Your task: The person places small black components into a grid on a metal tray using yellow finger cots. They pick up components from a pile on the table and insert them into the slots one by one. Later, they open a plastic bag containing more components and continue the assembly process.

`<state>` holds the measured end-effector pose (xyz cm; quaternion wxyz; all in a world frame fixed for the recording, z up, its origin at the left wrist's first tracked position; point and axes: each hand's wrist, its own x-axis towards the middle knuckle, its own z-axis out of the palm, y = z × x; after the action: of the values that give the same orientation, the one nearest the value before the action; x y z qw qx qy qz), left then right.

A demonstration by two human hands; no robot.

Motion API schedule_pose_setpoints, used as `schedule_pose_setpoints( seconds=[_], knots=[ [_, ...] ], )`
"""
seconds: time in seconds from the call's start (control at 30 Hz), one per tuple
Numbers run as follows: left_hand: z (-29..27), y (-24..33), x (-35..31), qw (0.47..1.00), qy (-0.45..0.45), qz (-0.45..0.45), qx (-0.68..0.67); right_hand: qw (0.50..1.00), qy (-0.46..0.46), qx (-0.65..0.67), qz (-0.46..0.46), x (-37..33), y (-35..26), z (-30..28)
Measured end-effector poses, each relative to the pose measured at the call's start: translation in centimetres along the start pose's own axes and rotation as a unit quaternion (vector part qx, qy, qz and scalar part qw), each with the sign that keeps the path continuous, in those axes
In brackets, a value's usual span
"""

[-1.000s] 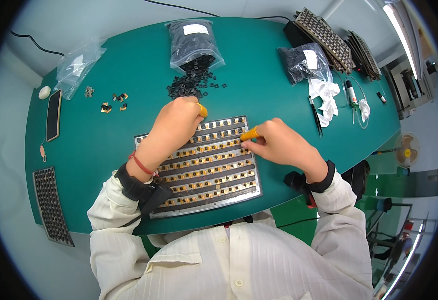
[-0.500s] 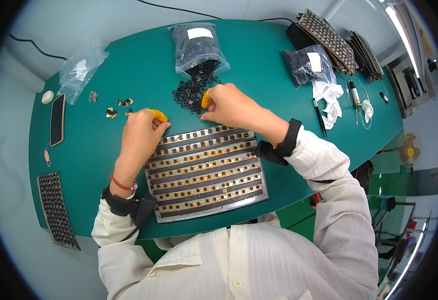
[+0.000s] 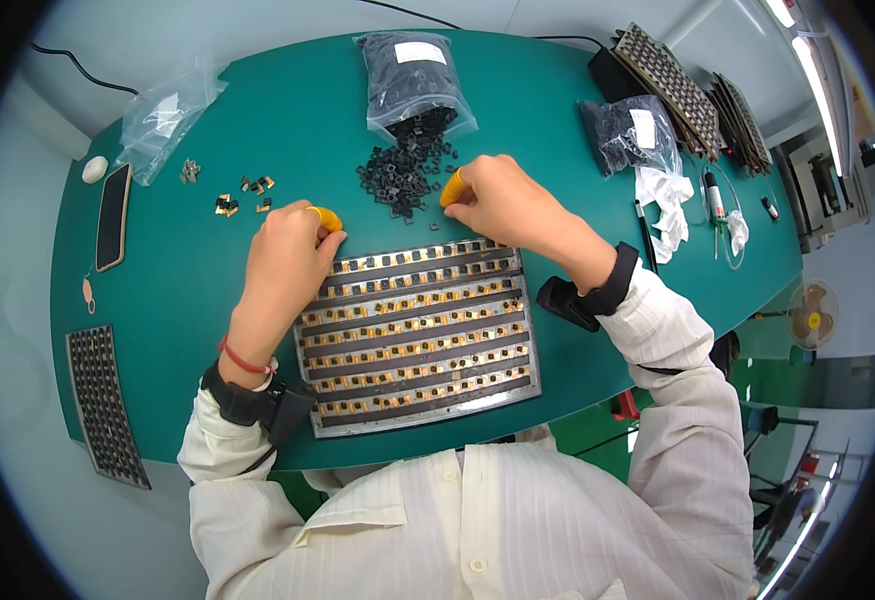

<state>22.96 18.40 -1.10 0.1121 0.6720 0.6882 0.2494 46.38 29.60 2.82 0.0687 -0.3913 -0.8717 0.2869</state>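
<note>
A metal tray [image 3: 428, 408] with rows of small gold parts and black pieces lies on the table before me. My left hand [image 3: 293, 250] is over its far left corner, thumb and fingers pinched together, a yellow finger cot on one finger. My right hand [image 3: 510, 205] is beyond the tray's far right part, just right of a loose pile of small black plastic pieces [image 3: 398, 178]. Its fingers are closed too, one in a yellow cot. Whatever either pinch holds is hidden. The pile spills from an open clear bag [image 3: 416, 85] of the same pieces.
Left lie a phone [image 3: 113, 217], small gold and black parts [image 3: 226, 205], a plastic bag [image 3: 163, 120] and a second filled tray [image 3: 106, 400]. To the right are another bag [image 3: 628, 135], white tissue [image 3: 671, 220], a dispenser bottle [image 3: 714, 195] and stacked trays [image 3: 668, 90].
My right hand has drawn away from the black pile to the right. My left hand stays near the tray's far left corner. The whole view has shifted slightly.
</note>
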Motion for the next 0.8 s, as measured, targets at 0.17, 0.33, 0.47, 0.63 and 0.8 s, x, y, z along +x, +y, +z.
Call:
schedule_pose_setpoints(
  seconds=[0.17,0.33,0.47,0.63,0.8],
  knots=[
    [-0.1,0.5,0.0,1.0,0.02,0.02,0.013,1.0,-0.009,0.01,-0.013,-0.3,0.4,1.0],
    [-1.0,0.4,-0.6,1.0,0.024,0.021,0.0,0.999,0.011,-0.008,-0.043,-0.1,-0.1,2.3],
    [-3.7,0.3,-2.5,0.998,-0.027,0.008,-0.049,0.998,0.02,-0.011,-0.054,-0.1,-0.2,2.0],
    [-5.1,0.0,-5.5,0.996,-0.084,0.025,-0.025,0.998,0.015,-0.019,-0.056,-0.5,-0.6,1.7],
    [-4.5,0.0,-6.6,0.994,-0.101,0.036,-0.022,0.995,0.068,-0.024,-0.069,-4.5,-1.8,-0.9]
  ],
)
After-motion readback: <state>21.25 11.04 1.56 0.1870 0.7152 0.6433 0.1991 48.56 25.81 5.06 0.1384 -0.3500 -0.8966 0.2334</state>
